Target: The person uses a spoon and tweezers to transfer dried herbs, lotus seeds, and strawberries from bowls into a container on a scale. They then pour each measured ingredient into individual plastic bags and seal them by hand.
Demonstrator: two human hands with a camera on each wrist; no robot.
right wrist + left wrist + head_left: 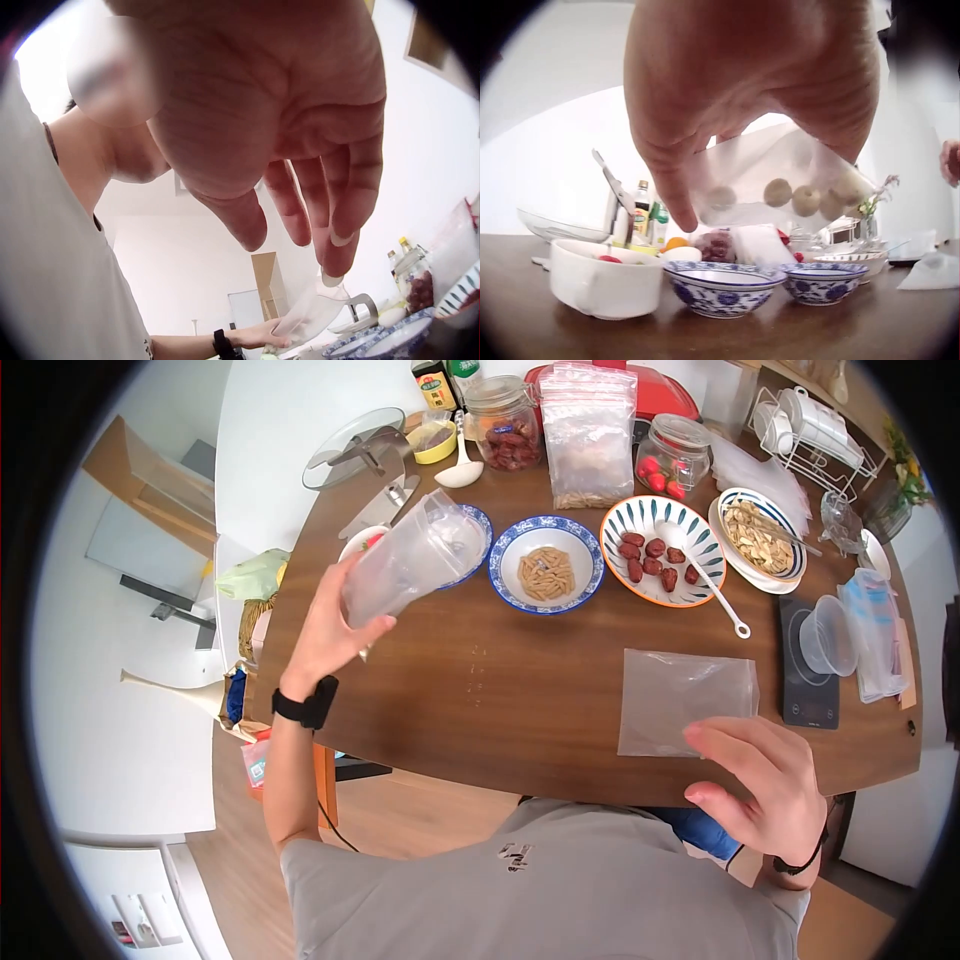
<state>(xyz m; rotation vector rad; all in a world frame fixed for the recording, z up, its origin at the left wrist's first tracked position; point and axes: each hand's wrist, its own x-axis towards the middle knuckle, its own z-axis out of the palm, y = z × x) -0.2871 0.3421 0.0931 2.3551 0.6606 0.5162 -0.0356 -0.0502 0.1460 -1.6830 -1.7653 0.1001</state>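
My left hand [325,618] grips a clear plastic bag [400,565], raised and tilted over the table's left side. Several round, pale tan pieces [807,201] show inside that bag in the left wrist view. Behind the bag, a blue-and-white bowl [482,532] is partly hidden, and a white cup [607,289] stands close by. My right hand [768,780] hovers with loosely bent fingers and nothing in its grasp. Its fingertips overlap the lower edge of a flat, transparent bag [680,700] lying near the front edge.
Another blue-and-white bowl [508,555] contains tan stick-like pieces. A leaf-patterned bowl [618,525] has red dates and a white spoon [722,605]. Rightward are a bowl of dried slices [755,540], a black scale [812,710] and a plastic tub [828,635]. Jars [505,410] line the back.
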